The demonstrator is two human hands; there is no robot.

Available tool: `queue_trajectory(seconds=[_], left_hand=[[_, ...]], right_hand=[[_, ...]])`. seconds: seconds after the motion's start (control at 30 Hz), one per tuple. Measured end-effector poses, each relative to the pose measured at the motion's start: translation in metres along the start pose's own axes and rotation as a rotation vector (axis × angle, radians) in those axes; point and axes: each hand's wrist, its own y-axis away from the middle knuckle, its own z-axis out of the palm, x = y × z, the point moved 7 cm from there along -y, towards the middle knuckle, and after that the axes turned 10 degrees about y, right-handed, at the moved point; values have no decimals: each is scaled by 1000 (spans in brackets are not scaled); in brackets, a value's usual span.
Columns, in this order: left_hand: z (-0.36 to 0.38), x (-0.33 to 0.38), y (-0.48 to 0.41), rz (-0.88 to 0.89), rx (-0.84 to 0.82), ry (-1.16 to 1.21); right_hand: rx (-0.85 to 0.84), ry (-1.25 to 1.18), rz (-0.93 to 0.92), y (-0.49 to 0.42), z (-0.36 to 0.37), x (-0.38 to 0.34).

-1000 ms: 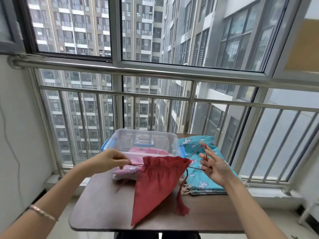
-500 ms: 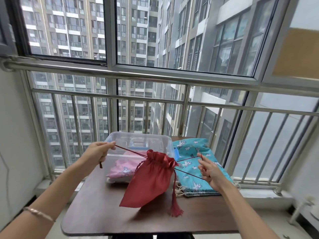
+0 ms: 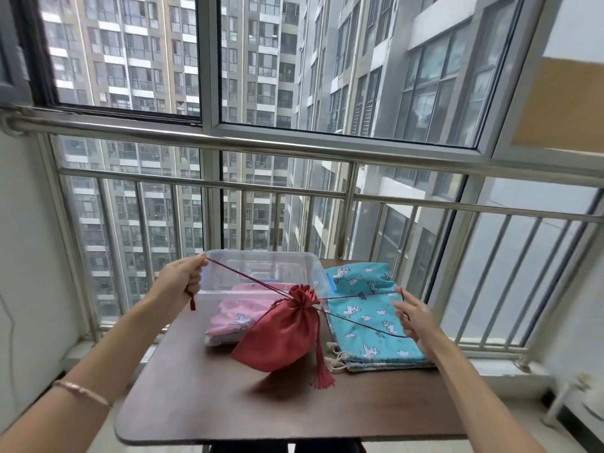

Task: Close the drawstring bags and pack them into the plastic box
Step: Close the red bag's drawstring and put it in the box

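A red satin drawstring bag point(image 3: 283, 331) hangs above the brown table point(image 3: 228, 403), its mouth gathered tight, a tassel dangling below it. My left hand point(image 3: 183, 282) grips one red cord pulled taut to the upper left. My right hand point(image 3: 415, 317) holds the other cord loop stretched to the right. Behind the bag stands the clear plastic box point(image 3: 261, 266) with a pink patterned bag point(image 3: 235, 317) inside. Turquoise patterned drawstring bags point(image 3: 366, 318) lie stacked on the table to the right.
A metal railing point(image 3: 327, 152) and window glass stand right behind the table. A white wall point(image 3: 26, 256) is at the left. The table's near edge lies in front of me.
Both hands have pulled further apart, the left one up and leftward. The cords went taut and the red bag's mouth cinched shut. The bag has lifted off the table.
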Motion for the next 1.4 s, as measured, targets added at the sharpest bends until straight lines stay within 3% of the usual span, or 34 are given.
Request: queue_trajectory(seconds=[0.1,0.2,0.33,0.43,0.5,0.57,0.67,0.73,0.8,0.93,1.1,1.2,1.33,1.4], left_hand=[[42,12,17,-78,-186,280],[87,15,40,-135,-304,306],[147,-6,63,-159,-487,20],[183,-43,78,-257,-741,-218],[199,-64,89,-360,-874,-236],[203,-73,90,-406,-866,-198],[194,-67,79,-393,-782,-94],[187,-59,69,-377,-726,-6],[183,-53,62,-369,-670,93],[183,-49,58,-389,-614,240],[180,-47,59,-411,-629,264],[167,-40,52,-377,-559,96],[136,-14,43,-266,-463,-595],[131,-2,43,-276,-461,-638]], right_hand=[[-84,-38,-161,10,16,-53],[-155,27,-329,33,43,-114],[-305,86,-466,58,95,-177],[-471,20,-450,67,136,-201],[-533,-50,-420,68,153,-208],[-481,73,-426,64,154,-206],[-232,394,-444,51,132,-184],[-129,382,-360,45,119,-158],[-187,411,-257,46,123,-127],[-481,453,-132,70,156,-79],[-523,268,-323,81,160,-86],[-485,83,-320,79,154,-91],[-372,-178,-199,71,134,-85],[-334,-180,-145,69,129,-79]])
